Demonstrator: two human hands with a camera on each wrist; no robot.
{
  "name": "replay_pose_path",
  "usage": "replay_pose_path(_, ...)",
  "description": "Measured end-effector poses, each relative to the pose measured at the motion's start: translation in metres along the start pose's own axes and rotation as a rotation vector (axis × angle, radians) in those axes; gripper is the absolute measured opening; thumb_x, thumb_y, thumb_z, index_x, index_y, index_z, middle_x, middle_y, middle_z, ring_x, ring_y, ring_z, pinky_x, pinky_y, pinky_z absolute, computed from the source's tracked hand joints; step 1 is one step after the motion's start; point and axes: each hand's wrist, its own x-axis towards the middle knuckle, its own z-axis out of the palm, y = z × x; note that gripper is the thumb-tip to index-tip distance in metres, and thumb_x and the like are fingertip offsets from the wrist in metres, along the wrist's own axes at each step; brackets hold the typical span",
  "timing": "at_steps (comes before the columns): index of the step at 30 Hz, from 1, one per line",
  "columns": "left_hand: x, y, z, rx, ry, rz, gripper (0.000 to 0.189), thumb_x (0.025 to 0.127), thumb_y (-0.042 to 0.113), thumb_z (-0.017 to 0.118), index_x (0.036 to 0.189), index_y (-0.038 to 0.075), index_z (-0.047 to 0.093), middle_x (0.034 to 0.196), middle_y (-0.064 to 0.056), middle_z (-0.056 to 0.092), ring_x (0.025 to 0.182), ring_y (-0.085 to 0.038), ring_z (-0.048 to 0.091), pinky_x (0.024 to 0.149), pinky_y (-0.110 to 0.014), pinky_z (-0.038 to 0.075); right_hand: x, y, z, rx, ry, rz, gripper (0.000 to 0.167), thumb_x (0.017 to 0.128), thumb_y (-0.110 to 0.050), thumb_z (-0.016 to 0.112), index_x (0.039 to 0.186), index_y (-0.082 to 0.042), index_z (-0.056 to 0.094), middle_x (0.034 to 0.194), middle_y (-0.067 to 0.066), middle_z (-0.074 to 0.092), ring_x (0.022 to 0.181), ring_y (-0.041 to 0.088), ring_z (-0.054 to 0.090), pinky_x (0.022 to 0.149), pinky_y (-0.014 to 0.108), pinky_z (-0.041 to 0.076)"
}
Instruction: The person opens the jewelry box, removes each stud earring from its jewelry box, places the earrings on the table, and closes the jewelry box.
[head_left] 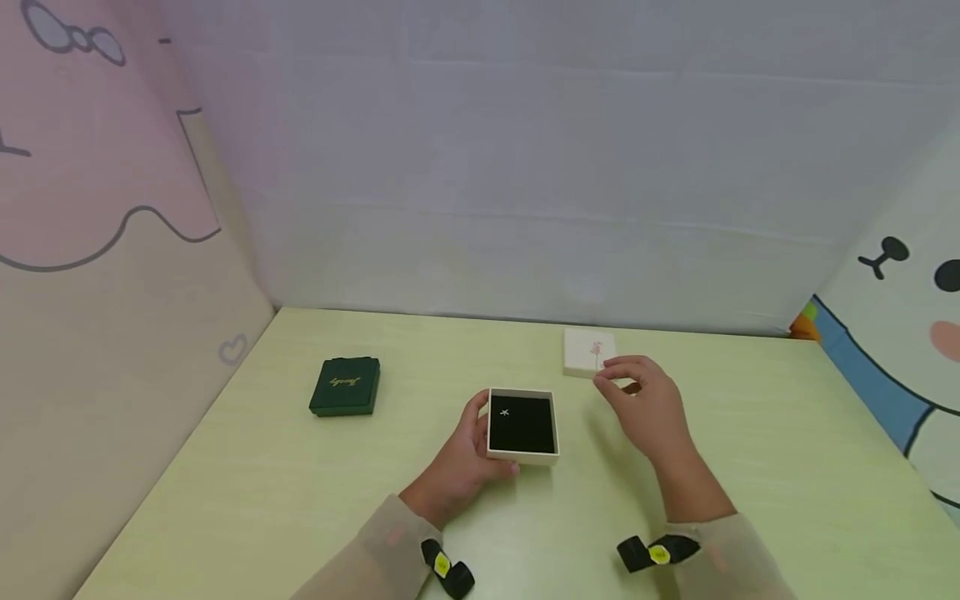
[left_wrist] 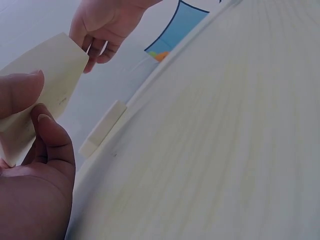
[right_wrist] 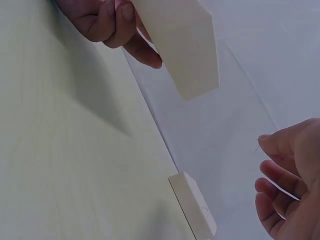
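Observation:
My left hand (head_left: 459, 468) holds a small open white jewelry box (head_left: 525, 459) above the table, tilted toward the head camera. Inside it lies a black pad (head_left: 523, 429), with a tiny silver star-shaped piece (head_left: 505, 412) near its upper left. From below, the left wrist view shows thumb and fingers gripping the box's sides. To the right, my right hand (head_left: 651, 410) is raised with thumb and index finger together. A tiny thin pin-like piece (right_wrist: 257, 144) sticks out between those fingertips in the right wrist view; its kind is too small to tell.
A white box lid (head_left: 581, 352) with a pink flower print lies near the table's back edge, behind the right hand. A dark green box (head_left: 347, 387) with gold lettering sits at the left. Cloth with cartoon prints hangs around the pale table (head_left: 780, 433).

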Motion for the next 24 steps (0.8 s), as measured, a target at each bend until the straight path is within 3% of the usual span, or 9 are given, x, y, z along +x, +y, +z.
replay_pose_path(9,0.001,-0.002,-0.001,-0.016,-0.012,0.0,0.11,0.079,-0.023,0.07,0.162,0.018,0.009,0.154,-0.016,0.043,0.122,-0.024,0.059,0.093,-0.029,0.05,0.013,0.02,0.003,-0.044,0.079,0.027,0.017,0.099,-0.02,0.071,0.108,-0.006,0.075,0.116,0.011,0.067,0.098,0.028,0.063,0.081,0.04,0.051)
replay_pose_path(24,0.002,-0.002,-0.001,-0.044,-0.029,0.011,0.109,0.078,-0.024,0.069,0.16,0.017,0.011,0.155,-0.015,0.041,0.121,-0.024,0.06,0.094,-0.029,0.05,0.025,0.045,0.008,-0.066,-0.006,0.134,0.027,0.102,-0.025,0.067,0.111,0.0,0.073,0.117,0.018,0.064,0.102,0.033,0.059,0.084,0.043,0.048)
